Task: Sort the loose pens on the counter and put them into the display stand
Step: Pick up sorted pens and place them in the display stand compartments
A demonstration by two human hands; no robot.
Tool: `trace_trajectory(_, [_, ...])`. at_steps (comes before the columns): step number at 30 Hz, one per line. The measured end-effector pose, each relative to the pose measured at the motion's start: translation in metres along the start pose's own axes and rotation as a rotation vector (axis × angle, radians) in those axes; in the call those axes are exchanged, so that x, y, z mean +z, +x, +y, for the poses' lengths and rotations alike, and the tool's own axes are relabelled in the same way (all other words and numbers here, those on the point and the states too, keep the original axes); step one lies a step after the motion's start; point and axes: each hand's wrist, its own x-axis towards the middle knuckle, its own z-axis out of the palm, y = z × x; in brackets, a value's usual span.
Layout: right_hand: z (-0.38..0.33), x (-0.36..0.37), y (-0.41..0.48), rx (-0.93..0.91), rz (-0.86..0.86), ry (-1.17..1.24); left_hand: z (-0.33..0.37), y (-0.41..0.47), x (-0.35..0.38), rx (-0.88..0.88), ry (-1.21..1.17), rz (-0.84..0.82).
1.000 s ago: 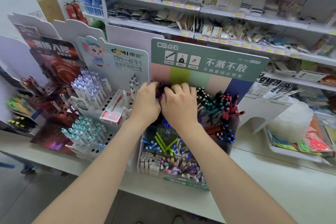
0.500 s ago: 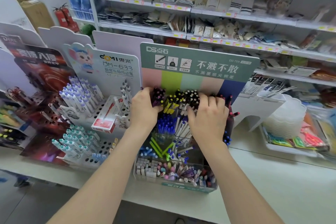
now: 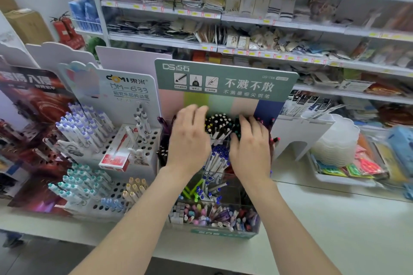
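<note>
The green-headed display stand (image 3: 225,78) stands on the white counter, its tiers packed with pens. My left hand (image 3: 190,138) lies over the top row's left part, fingers stretched over the pen tops. My right hand (image 3: 251,145) lies on the top row's right part, fingers bent down over dark pens. Between the hands a cluster of black dotted-cap pens (image 3: 218,121) stands upright. White-and-blue pens (image 3: 218,158) fill the tier below. Whether either hand holds a pen is hidden.
A white DOMI pen stand (image 3: 107,140) with a red box (image 3: 116,154) sits to the left, a dark red stand (image 3: 33,118) further left. A tray of packets (image 3: 348,169) and stacked clear lids (image 3: 335,140) lie right. Shelves rise behind.
My left hand has slid right along the top row, and the right hand has shifted slightly left. The hands were together a second ago, then spread apart.
</note>
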Motion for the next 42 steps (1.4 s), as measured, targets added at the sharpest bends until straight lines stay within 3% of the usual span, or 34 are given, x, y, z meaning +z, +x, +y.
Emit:
trace_trajectory(3, [0.010,-0.012,0.001,0.150,0.001,0.009,0.014,-0.005,0.016,0.124,0.102,-0.157])
trace_trajectory(6, [0.023,-0.019,-0.006,0.310,-0.080,-0.147,0.028,-0.013,0.032,0.072,0.199,-0.212])
trace_trajectory(9, [0.039,-0.013,-0.009,0.370,-0.125,0.001,0.038,-0.014,0.041,0.064,0.179,-0.180])
trace_trajectory(12, [0.038,-0.010,-0.006,0.303,-0.118,0.255,0.036,-0.008,0.044,0.093,0.168,-0.116])
trace_trajectory(21, [0.037,-0.008,0.005,0.485,-0.079,0.443,0.049,0.027,0.036,0.001,0.239,-0.042])
trace_trajectory(30, [0.073,-0.032,0.028,0.339,-0.296,0.419,0.048,0.031,0.038,0.118,0.110,-0.035])
trace_trajectory(36, [0.072,-0.030,0.033,0.220,-0.251,0.335,0.048,-0.001,0.047,0.130,-0.038,0.019])
trace_trajectory(42, [0.082,-0.048,0.007,0.201,-0.237,0.432,0.047,-0.021,0.030,0.103,-0.117,0.176])
